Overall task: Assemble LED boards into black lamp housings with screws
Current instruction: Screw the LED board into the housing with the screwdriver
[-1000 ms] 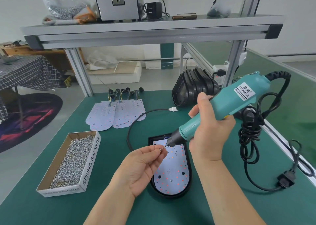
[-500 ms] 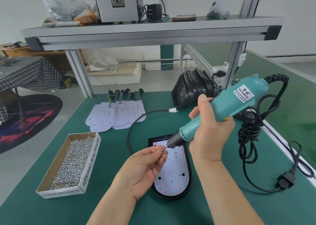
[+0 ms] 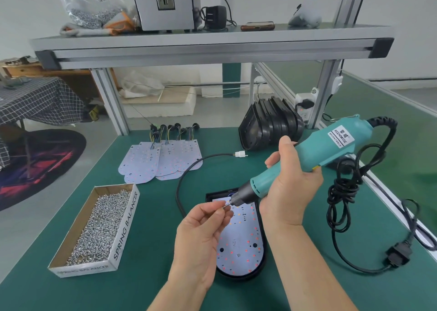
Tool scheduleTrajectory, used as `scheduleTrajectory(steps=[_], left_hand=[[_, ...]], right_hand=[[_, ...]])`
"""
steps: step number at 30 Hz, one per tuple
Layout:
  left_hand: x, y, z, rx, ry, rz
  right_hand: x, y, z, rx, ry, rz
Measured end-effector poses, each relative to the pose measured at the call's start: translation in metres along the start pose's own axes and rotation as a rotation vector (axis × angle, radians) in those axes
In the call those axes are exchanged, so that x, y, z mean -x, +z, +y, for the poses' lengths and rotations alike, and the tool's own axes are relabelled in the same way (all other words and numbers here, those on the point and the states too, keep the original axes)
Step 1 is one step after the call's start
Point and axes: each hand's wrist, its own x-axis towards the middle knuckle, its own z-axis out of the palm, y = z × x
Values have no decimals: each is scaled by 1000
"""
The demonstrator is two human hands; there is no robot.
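- The black oval lamp housing (image 3: 236, 277) lies flat on the green desk (image 3: 142, 280) between the two forearms, with its long axis running away from the person, rounded end nearest and squared end farthest
- The white LED board (image 3: 241, 244) sits inside it along the same axis, face up; one small silver screw head seems already seated near the rounded end, so I judge this unit part fastened
- The left hand (image 3: 201, 235) is raised over the board, and its grip pinches a small silver screw (image 3: 224, 207) between thumb and fingertips, touching the driver's bit
- The right hand (image 3: 288, 192) has its grip wrapped round the teal electric screwdriver (image 3: 307, 159), whose long axis slopes from upper right down to lower left, with the bit aimed at the pinched screw; the screw is too small to show which way it points
- The step in hand looks like loading a screw onto the bit; driving it remains
- To the left, the open cardboard box (image 3: 125, 225) holds plenty of loose screws
- Farther off, a fan of bare white LED boards (image 3: 160, 161) with wire tails lies flat, and a row of empty black housings (image 3: 272, 128) stands on edge, so several lamps are left to assemble
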Motion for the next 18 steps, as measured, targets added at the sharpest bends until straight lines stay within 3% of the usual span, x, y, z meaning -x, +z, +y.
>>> scheduleTrajectory(steps=[9, 14, 18], left_hand=[[-17, -24, 5, -295, 84, -46], [-40, -45, 9, -1011, 146, 178], [-52, -29, 9, -1338, -3, 43]], right_hand=[[-10, 13, 10, 9, -5, -88], [-22, 22, 23, 59, -82, -157], [-24, 29, 41, 164, -105, -274]])
